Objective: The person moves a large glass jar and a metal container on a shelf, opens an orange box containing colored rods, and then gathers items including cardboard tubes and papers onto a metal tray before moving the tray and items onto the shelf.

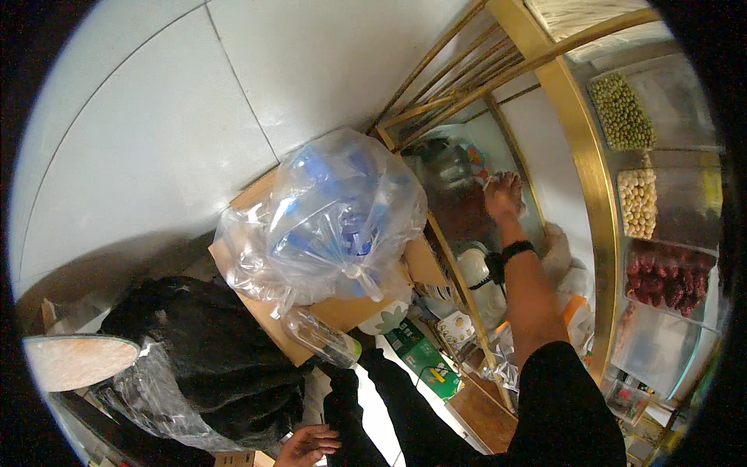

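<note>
My right hand (505, 195) reaches into a gold-framed shelf rack and rests low over its glass shelf (467, 216). Its fingers are bent, and something pale shows at their edges; whether the hand grips it is unclear. A dark band circles that wrist. My left hand (306, 446) is at the bottom edge of the picture, fingers loosely apart and nothing seen in them. Between the hands and the wall, a knotted clear plastic bag (344, 216) of blue-tinted bottles sits on a cardboard box (327, 315). A clear empty bottle (321, 338) leans at the box's near side.
Black fabric (204, 350) with clear plastic wrap lies at the left, beside a round-edged board (81, 362). A green carton (423, 359) stands by the lower shelf (484, 411). Clear containers of green beans (621, 111), pale beans (637, 201) and dark red dried fruit (668, 277) line the right.
</note>
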`<action>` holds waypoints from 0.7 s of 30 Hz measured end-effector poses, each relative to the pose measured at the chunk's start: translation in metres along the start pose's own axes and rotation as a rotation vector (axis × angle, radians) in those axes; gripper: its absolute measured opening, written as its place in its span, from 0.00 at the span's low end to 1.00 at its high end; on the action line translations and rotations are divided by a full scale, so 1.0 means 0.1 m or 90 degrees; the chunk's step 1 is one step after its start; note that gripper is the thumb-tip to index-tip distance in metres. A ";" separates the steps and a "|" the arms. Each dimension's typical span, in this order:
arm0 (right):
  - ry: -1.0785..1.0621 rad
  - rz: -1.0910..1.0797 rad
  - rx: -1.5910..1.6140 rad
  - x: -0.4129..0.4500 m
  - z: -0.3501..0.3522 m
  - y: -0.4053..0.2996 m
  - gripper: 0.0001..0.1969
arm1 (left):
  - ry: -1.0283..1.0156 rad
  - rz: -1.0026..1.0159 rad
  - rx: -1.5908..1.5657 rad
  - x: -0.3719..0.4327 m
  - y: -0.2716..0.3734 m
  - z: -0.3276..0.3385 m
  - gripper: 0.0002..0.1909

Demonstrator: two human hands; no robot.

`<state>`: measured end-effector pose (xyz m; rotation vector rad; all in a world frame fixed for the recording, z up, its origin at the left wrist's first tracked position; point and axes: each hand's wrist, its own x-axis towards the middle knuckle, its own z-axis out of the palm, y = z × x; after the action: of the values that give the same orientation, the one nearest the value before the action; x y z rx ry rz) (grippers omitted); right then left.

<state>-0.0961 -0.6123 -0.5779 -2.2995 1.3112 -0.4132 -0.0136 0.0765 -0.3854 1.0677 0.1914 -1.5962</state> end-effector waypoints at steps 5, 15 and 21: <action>0.056 -0.418 -0.142 0.29 0.66 -0.94 0.25 | -0.001 -0.002 0.025 0.04 -0.03 -0.05 0.33; -0.059 -0.398 -0.126 -0.46 0.13 -1.48 0.26 | -0.036 -0.031 0.028 0.14 -0.09 -0.02 0.32; -0.083 -0.168 -0.233 -1.54 -0.33 -0.96 0.31 | -0.023 -0.022 0.002 0.16 -0.05 0.09 0.32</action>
<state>-0.1190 -0.4447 -0.5047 -2.7657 1.0940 -0.1072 -0.0219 0.0612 -0.3942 1.0420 0.1842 -1.6454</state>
